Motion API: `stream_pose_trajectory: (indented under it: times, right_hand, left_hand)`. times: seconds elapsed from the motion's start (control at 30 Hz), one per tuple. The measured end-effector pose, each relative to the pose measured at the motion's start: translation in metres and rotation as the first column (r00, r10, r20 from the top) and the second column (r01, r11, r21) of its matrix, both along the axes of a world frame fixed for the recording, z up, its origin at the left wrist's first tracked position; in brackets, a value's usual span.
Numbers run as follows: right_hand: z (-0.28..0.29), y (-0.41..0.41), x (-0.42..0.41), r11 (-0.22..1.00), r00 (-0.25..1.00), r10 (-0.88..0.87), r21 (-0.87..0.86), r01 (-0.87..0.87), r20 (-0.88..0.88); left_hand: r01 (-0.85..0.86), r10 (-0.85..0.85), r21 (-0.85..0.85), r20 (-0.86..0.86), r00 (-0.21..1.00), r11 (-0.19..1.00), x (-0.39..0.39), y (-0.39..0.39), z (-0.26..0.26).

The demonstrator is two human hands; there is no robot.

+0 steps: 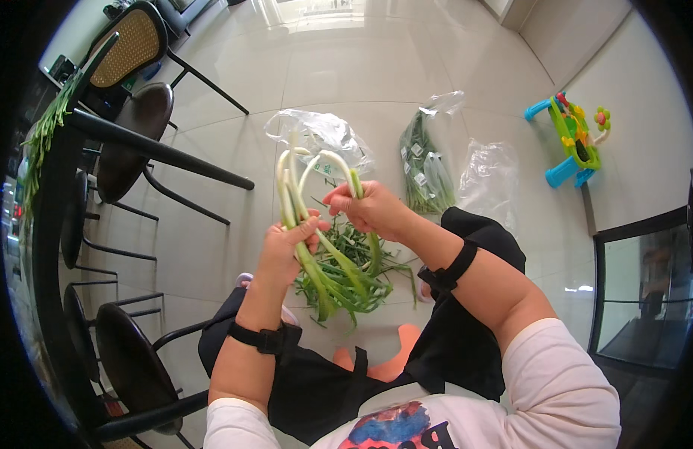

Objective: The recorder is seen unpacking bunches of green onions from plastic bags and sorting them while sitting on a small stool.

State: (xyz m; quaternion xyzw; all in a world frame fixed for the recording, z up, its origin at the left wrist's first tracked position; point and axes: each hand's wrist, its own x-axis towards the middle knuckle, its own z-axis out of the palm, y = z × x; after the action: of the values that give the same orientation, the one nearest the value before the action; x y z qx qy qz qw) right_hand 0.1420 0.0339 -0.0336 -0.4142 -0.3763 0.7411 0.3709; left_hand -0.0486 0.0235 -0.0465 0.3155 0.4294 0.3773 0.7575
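Observation:
My left hand (290, 241) is closed around several scallions (287, 196), their white ends up and their green leaves hanging down. One long stalk (336, 159) arches over to the right, bent near its white part. My right hand (374, 210) grips this stalk below the bend, at its pale green part. Beneath both hands, a loose heap of green leaves and trimmings (352, 238) lies on the tiled floor between my feet. The hanging scallion leaves partly cover the heap.
Beyond the heap lie a crumpled clear plastic bag (329, 137), a bag packed with thin green stalks (428, 168) and a flattened clear bag (489, 174). A colourful toy table (574, 134) stands at the right wall. Dark chairs (135, 143) and a black table leg (172, 151) are on the left.

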Motion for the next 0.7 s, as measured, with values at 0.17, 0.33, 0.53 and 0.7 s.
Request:
stream_pose_trajectory:
  times: [0.17,0.33,0.53,0.7]
  right_hand:
    - [-0.007,-0.009,-0.003,0.884,0.820,0.304,0.176,-0.432,0.485]
    - [-0.019,-0.004,0.008,0.784,0.646,0.457,0.066,-0.617,0.612]
    - [-0.025,-0.008,0.011,0.734,0.600,0.616,-0.095,-0.672,0.511]
    - [-0.026,-0.001,0.025,0.709,0.555,0.642,-0.134,-0.692,0.528]
  left_hand:
    - [-0.128,0.126,0.021,0.077,0.989,0.992,-0.014,0.009,0.011]
    - [-0.196,0.194,0.026,0.064,0.979,0.980,-0.036,0.017,0.024]
    - [-0.289,0.285,0.036,0.092,0.954,0.957,-0.064,0.021,0.032]
    - [-0.313,0.316,0.129,-0.002,0.949,0.941,-0.080,0.021,0.034]
